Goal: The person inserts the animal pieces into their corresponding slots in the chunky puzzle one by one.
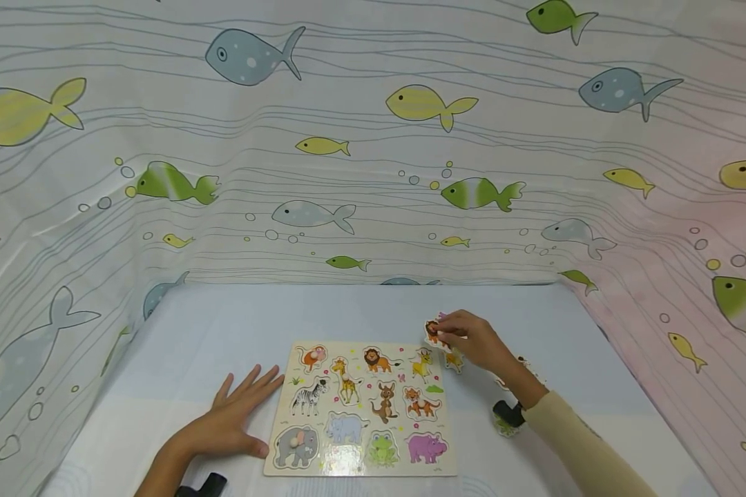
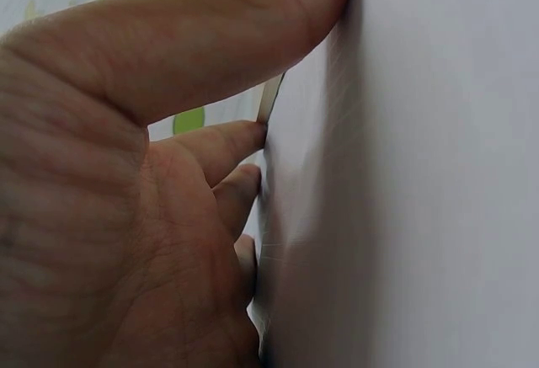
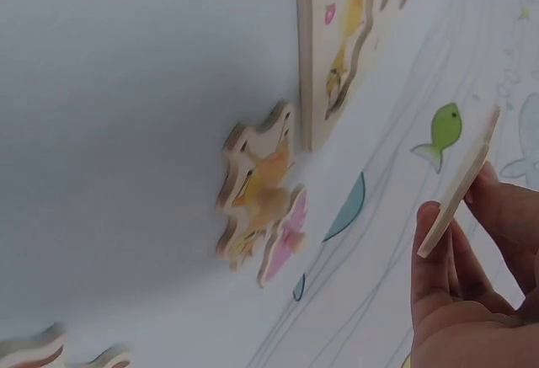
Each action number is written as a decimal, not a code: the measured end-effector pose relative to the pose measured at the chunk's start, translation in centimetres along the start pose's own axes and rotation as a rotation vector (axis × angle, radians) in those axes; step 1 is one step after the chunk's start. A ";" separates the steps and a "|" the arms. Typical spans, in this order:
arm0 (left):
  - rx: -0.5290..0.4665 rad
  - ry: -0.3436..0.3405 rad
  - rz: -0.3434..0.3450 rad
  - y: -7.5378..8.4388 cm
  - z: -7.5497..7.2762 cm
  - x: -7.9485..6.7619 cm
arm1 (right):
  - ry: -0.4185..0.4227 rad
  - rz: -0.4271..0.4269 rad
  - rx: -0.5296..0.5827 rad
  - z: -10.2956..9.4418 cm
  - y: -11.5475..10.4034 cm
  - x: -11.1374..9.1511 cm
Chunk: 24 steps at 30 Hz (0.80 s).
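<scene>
My right hand [image 1: 475, 338] pinches a wooden lion puzzle piece [image 1: 433, 333] between thumb and fingers, raised just past the upper right corner of the animal puzzle board [image 1: 342, 457]. In the right wrist view the lion piece [image 3: 459, 187] appears edge-on, clear of the table. My left hand [image 1: 233, 421] rests on the table with fingers spread, fingertips and thumb right at the board's left edge. Printed animals fill the board. A monkey piece [image 1: 313, 357] and an elephant piece [image 1: 296, 445], each with a knob, sit in their places.
A yellow-orange animal piece [image 3: 261, 191] and a pink piece [image 3: 286, 237] lie beside the board's upper right corner. More pieces, including a greenish one [image 1: 505, 426], lie under my right forearm, partly hidden. A fish-print curtain [image 1: 373, 172] surrounds the white table [image 1: 236, 317].
</scene>
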State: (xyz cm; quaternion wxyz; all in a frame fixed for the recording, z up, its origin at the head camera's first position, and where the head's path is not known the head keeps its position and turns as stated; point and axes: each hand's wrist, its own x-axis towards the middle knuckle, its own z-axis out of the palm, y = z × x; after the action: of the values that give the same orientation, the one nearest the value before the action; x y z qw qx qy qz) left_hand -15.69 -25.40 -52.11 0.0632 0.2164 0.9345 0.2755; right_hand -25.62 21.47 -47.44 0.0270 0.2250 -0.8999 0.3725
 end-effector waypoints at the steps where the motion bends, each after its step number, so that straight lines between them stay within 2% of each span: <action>1: 0.002 -0.003 -0.006 0.0 0.0 0.0 | -0.005 -0.001 0.007 0.2 -0.2 0.1; 12: 0.010 -0.002 -0.008 -0.1 0.1 0.1 | -0.069 -0.004 -0.019 2.5 -2.0 1.1; 24: 0.002 0.006 -0.002 0.0 -0.1 0.1 | -0.139 -0.018 0.023 5.1 -2.9 1.6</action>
State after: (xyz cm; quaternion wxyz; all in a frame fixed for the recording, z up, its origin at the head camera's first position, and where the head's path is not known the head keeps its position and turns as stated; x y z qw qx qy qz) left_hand -15.79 -25.42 -52.07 0.0606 0.2146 0.9351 0.2753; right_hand -25.24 15.54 -48.87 -0.0350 0.2587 -0.8932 0.3661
